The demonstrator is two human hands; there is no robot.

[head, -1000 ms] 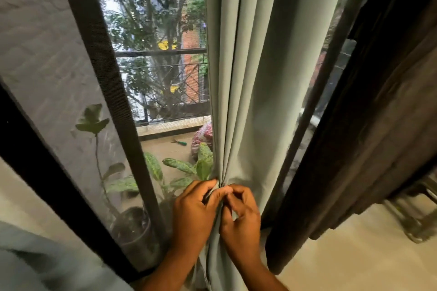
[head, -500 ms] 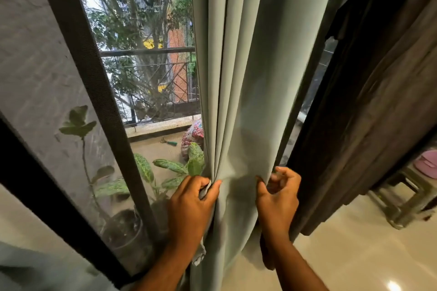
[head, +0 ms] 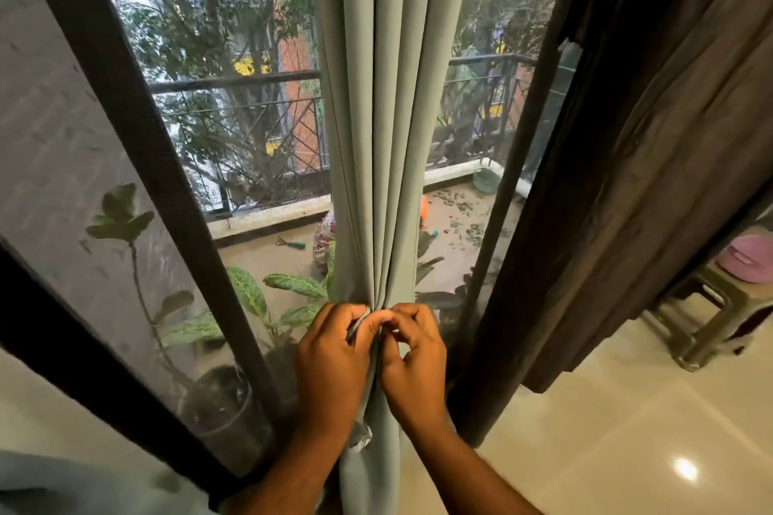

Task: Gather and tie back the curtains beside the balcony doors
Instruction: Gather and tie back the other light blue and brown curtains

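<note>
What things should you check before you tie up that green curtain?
1. All pleats bunched together: ok. The pale green curtain narrows to one tight bundle at the hands.
2. Left hand gripping the bundle: ok, its fingers curl round the folds.
3. Right hand gripping too: ok, it pinches the fabric beside the left.
4. Tie-back ready: cannot tell. No cord or hook is plainly visible.
5. Dark brown curtain out of the way: ok, it hangs apart on the right.
6. That brown curtain gathered: not ok, it hangs loose.
</note>
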